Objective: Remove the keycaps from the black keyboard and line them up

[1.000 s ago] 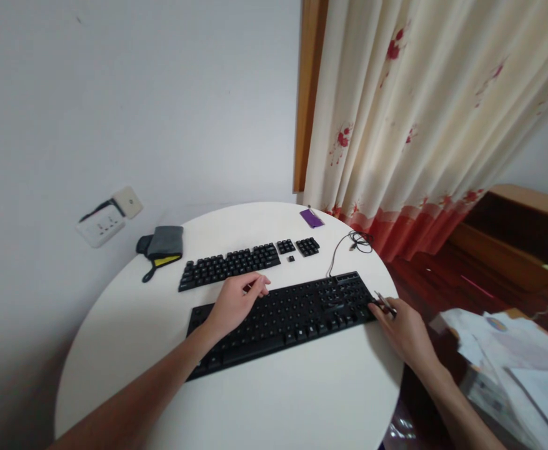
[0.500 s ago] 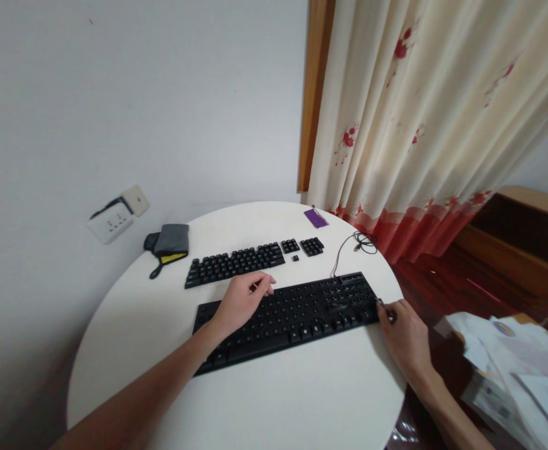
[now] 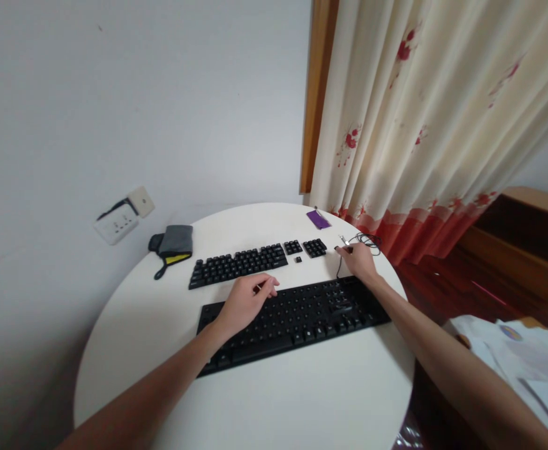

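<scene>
A black keyboard [image 3: 302, 319] lies at a slant on the round white table, many key positions bare of caps. My left hand [image 3: 245, 303] rests over its upper left part, fingers curled together; whatever they may hold is hidden. Beyond the keyboard's upper right corner, my right hand [image 3: 358, 259] is closed, with a small black keycap [image 3: 337, 249] at its fingertips. A thin silvery piece [image 3: 343, 239] sticks up beside those fingers; I cannot tell if it is held. Loose keycaps [image 3: 239, 265] stand in rows behind the keyboard, with a single keycap [image 3: 298, 259] in front of the smaller groups.
A grey pouch [image 3: 179, 240] with yellow lining sits at the table's back left. Toward the back right lie a purple packet [image 3: 318, 219] and the coiled cable [image 3: 370, 240]. Papers [image 3: 508, 350] are stacked right of the table, and a curtain [image 3: 395, 156] hangs behind it.
My right hand has moved from the keyboard's right edge up and left, to beside the rightmost group of loose keycaps. My left hand has stayed over the keyboard. The view has shifted slightly.
</scene>
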`<state>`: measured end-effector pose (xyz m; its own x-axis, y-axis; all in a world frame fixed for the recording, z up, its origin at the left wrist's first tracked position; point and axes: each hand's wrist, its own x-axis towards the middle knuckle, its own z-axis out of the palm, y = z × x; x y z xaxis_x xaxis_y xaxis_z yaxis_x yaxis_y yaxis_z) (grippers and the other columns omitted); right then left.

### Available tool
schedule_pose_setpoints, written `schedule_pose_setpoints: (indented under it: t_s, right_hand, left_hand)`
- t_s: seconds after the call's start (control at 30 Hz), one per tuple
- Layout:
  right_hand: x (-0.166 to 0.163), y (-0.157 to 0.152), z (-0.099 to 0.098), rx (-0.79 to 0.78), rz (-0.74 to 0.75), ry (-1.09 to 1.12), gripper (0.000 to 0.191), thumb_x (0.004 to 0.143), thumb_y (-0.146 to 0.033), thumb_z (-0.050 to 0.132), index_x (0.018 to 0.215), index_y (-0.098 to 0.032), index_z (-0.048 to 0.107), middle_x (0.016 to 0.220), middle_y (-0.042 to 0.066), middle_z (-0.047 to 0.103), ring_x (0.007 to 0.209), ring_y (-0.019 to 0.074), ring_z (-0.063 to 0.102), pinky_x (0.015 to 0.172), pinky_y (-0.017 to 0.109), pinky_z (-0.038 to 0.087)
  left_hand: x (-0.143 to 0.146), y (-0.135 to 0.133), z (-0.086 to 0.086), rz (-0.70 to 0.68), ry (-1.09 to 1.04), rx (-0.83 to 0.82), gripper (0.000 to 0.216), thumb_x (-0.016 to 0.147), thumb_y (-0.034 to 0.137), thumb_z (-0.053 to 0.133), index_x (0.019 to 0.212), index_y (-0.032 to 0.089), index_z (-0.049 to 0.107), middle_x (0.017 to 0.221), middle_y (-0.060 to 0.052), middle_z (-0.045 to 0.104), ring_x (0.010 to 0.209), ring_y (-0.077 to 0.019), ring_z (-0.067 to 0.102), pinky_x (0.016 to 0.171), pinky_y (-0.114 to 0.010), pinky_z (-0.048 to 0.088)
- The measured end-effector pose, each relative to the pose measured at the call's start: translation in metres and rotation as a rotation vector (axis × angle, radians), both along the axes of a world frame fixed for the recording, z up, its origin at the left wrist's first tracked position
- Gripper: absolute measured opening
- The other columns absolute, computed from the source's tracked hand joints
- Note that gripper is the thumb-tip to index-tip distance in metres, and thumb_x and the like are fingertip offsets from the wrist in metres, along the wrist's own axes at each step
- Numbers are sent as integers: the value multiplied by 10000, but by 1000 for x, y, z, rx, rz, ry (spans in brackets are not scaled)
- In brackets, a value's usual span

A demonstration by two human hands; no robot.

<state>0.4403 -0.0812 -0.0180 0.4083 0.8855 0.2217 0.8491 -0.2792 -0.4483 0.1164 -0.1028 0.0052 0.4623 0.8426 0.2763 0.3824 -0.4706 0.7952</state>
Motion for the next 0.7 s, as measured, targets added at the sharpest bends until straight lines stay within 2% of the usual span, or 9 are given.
schedule_pose_setpoints:
  t_s: [0.1, 0.23, 0.47, 0.7]
  right_hand:
    - [0, 23, -11, -104, -13, -36, 345, 867, -411, 574, 887, -110, 740, 878, 180, 729, 822, 255, 672, 686, 285, 429]
    - [2, 31, -17, -160, 8, -78, 353, 854, -401, 581, 854, -84, 736, 884, 213, 719, 828, 267, 674, 686, 289, 435]
    - [5, 32, -16, -227, 69, -139, 270, 822, -268, 595, 936, -59, 720, 941, 226, 714, 854, 259, 674, 687, 273, 436]
    - [0, 32, -9, -242, 133, -139, 243, 800, -275, 610, 880, -76, 724, 893, 193, 723, 823, 243, 673, 602, 248, 400]
  left_hand:
    - [0, 0, 1, -9, 13, -2, 292, 923, 328, 476, 806, 178, 698, 735, -17, 714, 697, -164, 664, 663, -258, 494]
    - [-1, 0, 2, -25, 25, -6, 286, 926, 304, 470, 811, 174, 697, 745, -15, 714, 711, -156, 661, 673, -254, 481]
    - [0, -1, 5, -16, 18, -1, 275, 922, 291, 470, 819, 178, 699, 742, -16, 719, 707, -156, 658, 664, -251, 473]
    - [-2, 0, 1, -29, 17, -1, 290, 929, 313, 467, 803, 172, 687, 746, -17, 715, 702, -151, 652, 636, -245, 454]
